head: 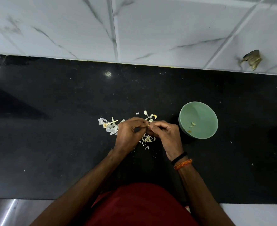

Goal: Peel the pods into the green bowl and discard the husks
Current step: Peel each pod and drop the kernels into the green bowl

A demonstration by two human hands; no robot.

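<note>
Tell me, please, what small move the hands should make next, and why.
Probably pull the last skin off and let it fall on the husks below. Both hands, left hand and right hand, pinch a small pale pod between their fingertips above the black counter, so peeling seems unfinished. The green bowl, beside the right hand, holds only a few peeled pieces.

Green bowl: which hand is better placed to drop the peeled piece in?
Probably the right hand: it sits beside the green bowl, while the left hand is farther away.
</note>
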